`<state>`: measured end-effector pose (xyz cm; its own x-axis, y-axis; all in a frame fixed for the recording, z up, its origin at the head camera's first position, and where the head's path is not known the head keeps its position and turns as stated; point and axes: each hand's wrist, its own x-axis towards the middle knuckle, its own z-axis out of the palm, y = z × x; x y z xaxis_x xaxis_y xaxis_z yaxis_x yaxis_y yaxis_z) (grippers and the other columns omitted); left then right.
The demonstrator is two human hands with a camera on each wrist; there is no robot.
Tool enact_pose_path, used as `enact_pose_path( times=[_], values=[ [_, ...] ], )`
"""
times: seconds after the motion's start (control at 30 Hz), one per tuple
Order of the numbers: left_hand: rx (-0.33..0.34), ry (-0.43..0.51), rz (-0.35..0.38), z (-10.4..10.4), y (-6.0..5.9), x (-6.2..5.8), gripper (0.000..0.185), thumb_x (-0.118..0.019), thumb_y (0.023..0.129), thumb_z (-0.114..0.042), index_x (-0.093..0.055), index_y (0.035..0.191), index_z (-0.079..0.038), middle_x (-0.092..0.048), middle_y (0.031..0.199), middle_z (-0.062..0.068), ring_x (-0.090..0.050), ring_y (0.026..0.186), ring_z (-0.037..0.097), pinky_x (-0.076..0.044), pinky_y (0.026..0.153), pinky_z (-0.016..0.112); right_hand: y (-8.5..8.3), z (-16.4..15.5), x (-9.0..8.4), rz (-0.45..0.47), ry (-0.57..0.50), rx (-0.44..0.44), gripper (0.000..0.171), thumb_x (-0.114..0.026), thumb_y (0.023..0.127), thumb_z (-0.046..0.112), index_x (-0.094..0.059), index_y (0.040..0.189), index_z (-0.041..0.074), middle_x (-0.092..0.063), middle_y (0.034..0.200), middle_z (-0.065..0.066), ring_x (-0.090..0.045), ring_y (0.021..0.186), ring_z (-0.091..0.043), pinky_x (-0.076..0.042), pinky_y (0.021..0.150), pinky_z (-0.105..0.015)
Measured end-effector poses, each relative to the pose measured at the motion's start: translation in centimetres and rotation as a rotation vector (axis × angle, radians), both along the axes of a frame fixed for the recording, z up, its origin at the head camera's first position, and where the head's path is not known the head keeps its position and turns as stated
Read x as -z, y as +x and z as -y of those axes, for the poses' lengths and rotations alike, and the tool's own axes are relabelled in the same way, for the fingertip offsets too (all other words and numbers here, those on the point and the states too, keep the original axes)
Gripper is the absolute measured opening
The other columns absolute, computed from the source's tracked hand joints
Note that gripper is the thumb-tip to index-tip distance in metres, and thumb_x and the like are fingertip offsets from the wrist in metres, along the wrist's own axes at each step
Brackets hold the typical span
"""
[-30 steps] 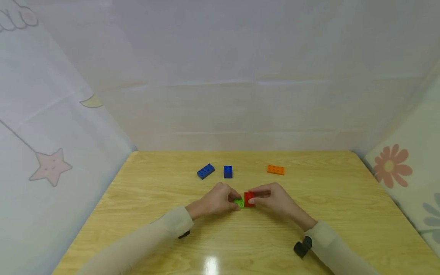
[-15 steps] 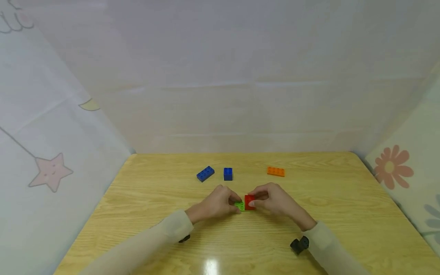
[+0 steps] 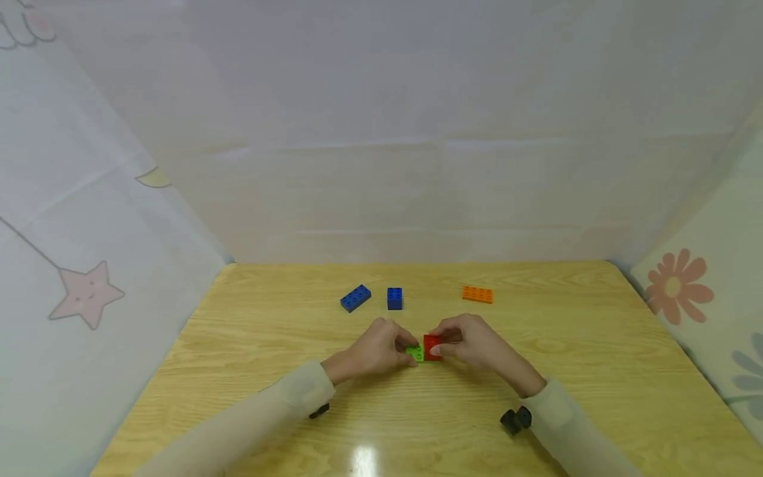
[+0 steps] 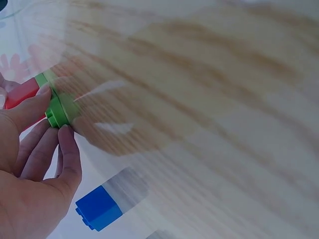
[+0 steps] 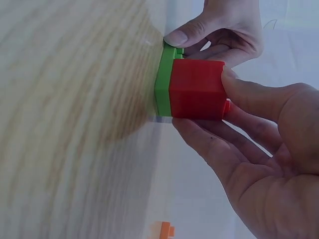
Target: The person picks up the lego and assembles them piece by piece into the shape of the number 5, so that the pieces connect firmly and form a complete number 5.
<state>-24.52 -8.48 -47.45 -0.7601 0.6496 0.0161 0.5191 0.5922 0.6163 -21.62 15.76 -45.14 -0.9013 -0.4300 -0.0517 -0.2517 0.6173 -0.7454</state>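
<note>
Pinch the flat green plastic plate steady with your left hand while your right hand, gripping the red plastic brick, presses squarely down.

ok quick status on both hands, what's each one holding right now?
Left hand: pinches the green plate.
Right hand: grips the red brick, which sits against the green plate.

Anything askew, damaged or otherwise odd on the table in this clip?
Nothing stands out. Left hand holds the green plate, right hand grips the red brick seated squarely on it.
</note>
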Motion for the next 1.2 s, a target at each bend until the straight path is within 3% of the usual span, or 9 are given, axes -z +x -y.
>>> enact_pose_path(
  times=[0.3, 0.67, 1.2],
  values=[
    [-0.002, 0.009, -0.006, -0.2, -0.3, -0.2, 0.031, -0.089, 0.087, -0.021, -0.082, 0.115, -0.008, -0.082, 0.113, 0.005, -0.078, 0.096, 0.008, -0.061, 0.081, 0.018, 0.2, 0.2, -0.5, -0.016, 0.025, 0.028, 0.019, -0.079, 0.096, 0.019, -0.079, 0.113, 0.012, -0.08, 0.11, -0.003, -0.077, 0.1, -0.017, -0.064, 0.087, -0.037],
    [0.009, -0.001, 0.045, 0.0, -0.2, -0.1, 0.03, -0.089, 0.086, -0.02, -0.083, 0.113, -0.009, -0.082, 0.114, 0.003, -0.074, 0.092, 0.004, -0.059, 0.078, 0.016, 0.1, 0.2, -0.3, 0.04, -0.004, -0.007, 0.017, -0.079, 0.096, 0.018, -0.077, 0.11, 0.009, -0.08, 0.111, -0.005, -0.076, 0.104, -0.021, -0.063, 0.092, -0.042],
    [0.002, -0.003, 0.03, -0.2, -0.6, -0.3, 0.037, -0.088, 0.088, -0.023, -0.08, 0.119, -0.007, -0.082, 0.11, 0.003, -0.071, 0.087, 0.0, -0.058, 0.078, 0.017, -1.1, -1.4, 1.2, 0.042, -0.101, -0.069, 0.029, -0.074, 0.1, 0.027, -0.072, 0.123, 0.01, -0.075, 0.123, -0.007, -0.074, 0.113, -0.024, -0.062, 0.095, -0.038]
  ],
)
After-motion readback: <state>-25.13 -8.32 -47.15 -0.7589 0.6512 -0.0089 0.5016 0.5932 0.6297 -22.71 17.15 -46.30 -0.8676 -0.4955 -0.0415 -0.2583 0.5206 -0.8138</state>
